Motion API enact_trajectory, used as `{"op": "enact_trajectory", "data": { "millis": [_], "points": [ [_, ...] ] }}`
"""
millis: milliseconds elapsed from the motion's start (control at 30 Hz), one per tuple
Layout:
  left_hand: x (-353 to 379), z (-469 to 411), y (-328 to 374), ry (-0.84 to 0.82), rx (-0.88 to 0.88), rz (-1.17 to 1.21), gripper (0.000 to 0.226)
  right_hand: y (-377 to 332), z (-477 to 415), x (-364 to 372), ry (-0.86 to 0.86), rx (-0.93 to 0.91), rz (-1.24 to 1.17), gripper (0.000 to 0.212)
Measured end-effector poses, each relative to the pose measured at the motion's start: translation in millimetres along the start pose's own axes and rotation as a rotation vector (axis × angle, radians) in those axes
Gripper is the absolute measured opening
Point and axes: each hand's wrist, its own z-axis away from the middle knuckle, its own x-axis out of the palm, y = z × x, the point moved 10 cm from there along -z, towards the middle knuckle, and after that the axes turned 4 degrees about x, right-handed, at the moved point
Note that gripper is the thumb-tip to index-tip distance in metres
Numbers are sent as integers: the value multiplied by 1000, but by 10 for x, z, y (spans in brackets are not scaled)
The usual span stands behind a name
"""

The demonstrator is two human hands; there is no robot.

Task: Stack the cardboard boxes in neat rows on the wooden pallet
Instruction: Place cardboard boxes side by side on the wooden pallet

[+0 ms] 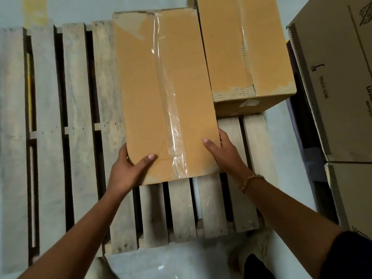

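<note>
- I am gripping a long cardboard box at its near end with both hands, looking straight down on it.
- My left hand is clamping the near left corner, with the thumb lying on the top face and the fingers curling round the side, out of view.
- My right hand is clamping the near right edge the same way, thumb on top and fingers wrapping the side; a gold bracelet is sitting on that wrist.
- The box is stretching away from both hands over the wooden pallet, with a strip of clear tape running down its top between my thumbs.
- I cannot tell whether its underside is touching the slats or hovering just above them.
- Beyond my right hand, a second cardboard box is sitting on the far right part of the pallet, just beside the one I am holding.
- To the left of my left hand, bare slats are lying open.
- Further right of my right hand, off the pallet, larger printed cartons are standing.
- In my judgement I am placing this box as the next one in the row.
- The next move is calling for me to square its long side against the neighbouring box, line up the ends, settle it flat, then release both hands.
</note>
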Motion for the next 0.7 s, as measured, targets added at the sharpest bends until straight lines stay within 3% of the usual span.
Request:
{"op": "enact_trajectory", "data": {
  "millis": [100, 233, 467, 700],
  "points": [
    [39, 311, -53, -79, 46, -77, 100, 153, 270, -40, -80, -51, 85, 74],
    [15, 401, -119, -97, 82, -207, 101, 374, 428, -25, -132, -64, 318, 110],
    [-42, 242, -188, -65, 117, -353, 105, 59, 394, -229, 234, -295, 856, 121],
    [-68, -95, 12, -48, 116, -366, 108, -345, 115, -331, 315, -320, 1097, 129]
  ]
}}
